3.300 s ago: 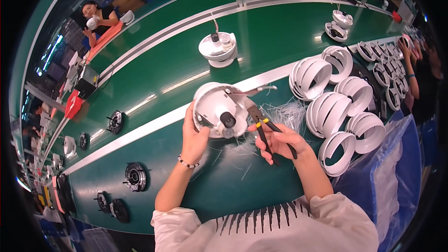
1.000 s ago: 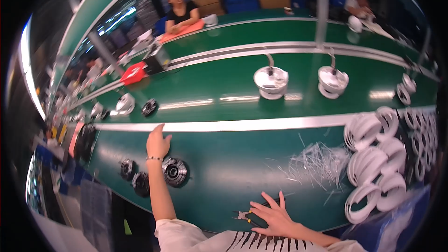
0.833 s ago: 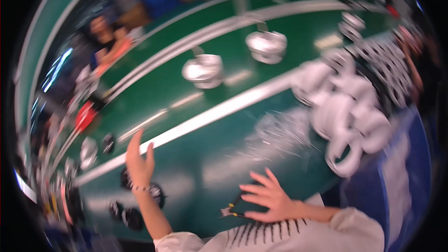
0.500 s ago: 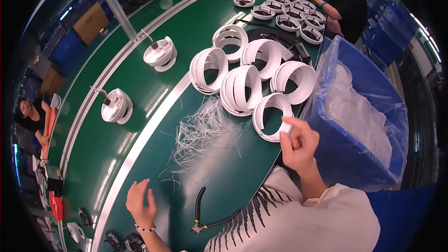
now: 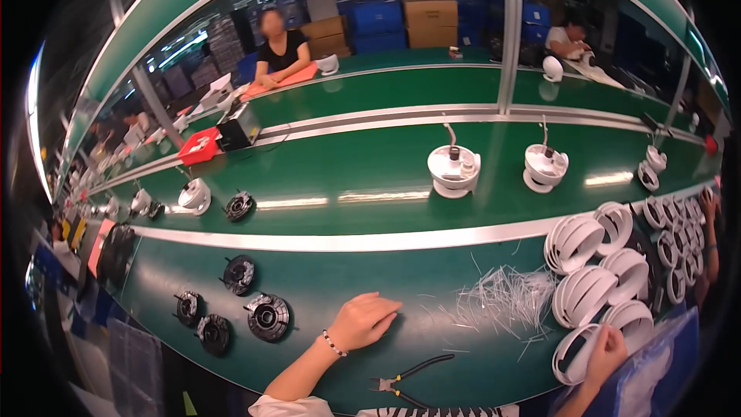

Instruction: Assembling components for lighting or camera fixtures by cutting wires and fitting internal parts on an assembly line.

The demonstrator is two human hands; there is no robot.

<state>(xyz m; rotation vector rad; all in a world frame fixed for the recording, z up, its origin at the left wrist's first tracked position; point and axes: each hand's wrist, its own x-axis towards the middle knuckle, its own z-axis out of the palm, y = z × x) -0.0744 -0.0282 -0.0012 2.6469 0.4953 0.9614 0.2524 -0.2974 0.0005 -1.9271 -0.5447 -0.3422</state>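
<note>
The left hand [image 5: 366, 323] is held loosely open over the table [image 5: 332, 274], with nothing gripped. The right hand [image 5: 608, 352] is curled at the edge of the foremost white ring [image 5: 563, 371]; whether it is gripped cannot be told. That ring is placed right of the pliers [image 5: 389, 384], which are laid between the hands.

Glare streaks the green belt [image 5: 332, 220], while fisheye distortion curves the dark-rimmed view.

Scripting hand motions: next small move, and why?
Probably the right hand should lift the nearest white ring: its fingers are at that ring's edge, while the left hand appears empty and the pliers lie unheld.
</note>
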